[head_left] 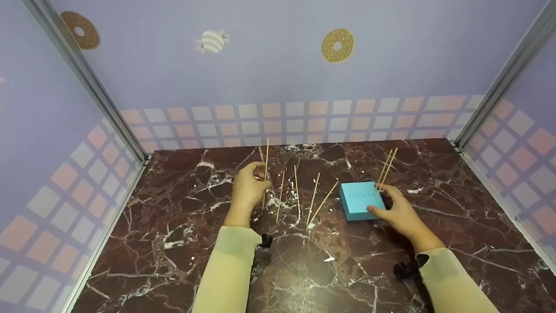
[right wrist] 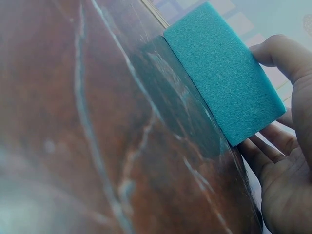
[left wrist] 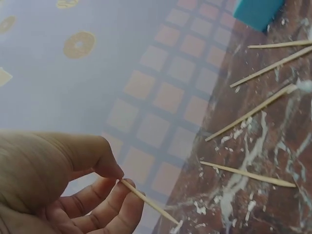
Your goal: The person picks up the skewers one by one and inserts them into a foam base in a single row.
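My left hand (head_left: 248,187) pinches a thin wooden skewer (head_left: 267,158) between thumb and fingers. In the left wrist view one pointed end of that skewer (left wrist: 152,203) sticks out past the fingertips. My right hand (head_left: 398,212) grips the right side of a light blue foam block (head_left: 359,204), with the thumb at the near top edge. Two skewers (head_left: 386,169) stand tilted at the block's right end, beside a row of small holes in its top. The right wrist view shows the block's plain side (right wrist: 224,73) resting on the table, with the thumb and fingers on opposite faces.
Several loose skewers (head_left: 297,191) lie side by side on the dark red marbled table (head_left: 173,269), between the left hand and the block. White crumbs (head_left: 278,202) are scattered around them. Patterned walls (head_left: 269,78) enclose the back and both sides.
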A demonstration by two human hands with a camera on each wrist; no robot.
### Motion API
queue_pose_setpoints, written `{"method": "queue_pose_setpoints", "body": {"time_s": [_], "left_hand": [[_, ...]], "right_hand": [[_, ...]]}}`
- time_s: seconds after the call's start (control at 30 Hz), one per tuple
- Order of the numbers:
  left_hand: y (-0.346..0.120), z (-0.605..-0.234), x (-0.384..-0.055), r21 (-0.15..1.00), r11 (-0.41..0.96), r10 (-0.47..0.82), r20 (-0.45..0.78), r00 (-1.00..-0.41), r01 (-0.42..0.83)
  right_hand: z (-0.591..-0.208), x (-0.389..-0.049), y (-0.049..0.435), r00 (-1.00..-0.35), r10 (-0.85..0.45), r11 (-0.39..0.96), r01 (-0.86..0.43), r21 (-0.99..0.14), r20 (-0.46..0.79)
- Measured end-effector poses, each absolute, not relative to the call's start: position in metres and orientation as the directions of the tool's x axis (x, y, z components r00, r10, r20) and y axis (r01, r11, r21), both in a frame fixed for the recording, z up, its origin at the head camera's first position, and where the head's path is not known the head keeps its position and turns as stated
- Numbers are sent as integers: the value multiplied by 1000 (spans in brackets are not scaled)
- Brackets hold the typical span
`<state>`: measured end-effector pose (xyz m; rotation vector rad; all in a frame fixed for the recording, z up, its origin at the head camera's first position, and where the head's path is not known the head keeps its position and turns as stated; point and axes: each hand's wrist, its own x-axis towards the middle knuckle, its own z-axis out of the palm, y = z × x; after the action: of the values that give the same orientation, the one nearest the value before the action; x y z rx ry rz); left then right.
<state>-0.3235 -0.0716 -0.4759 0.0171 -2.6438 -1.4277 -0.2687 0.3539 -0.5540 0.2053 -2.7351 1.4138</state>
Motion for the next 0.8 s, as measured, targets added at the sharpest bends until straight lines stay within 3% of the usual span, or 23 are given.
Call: {"method": "queue_pose_setpoints", "body": {"time_s": [0.8], "left_hand": [[-41, -437, -298, 912, 252, -7, 335, -942, 323]], "right_hand": [[-553, -269, 354, -988, -99, 584, -155, -797, 120]]}}
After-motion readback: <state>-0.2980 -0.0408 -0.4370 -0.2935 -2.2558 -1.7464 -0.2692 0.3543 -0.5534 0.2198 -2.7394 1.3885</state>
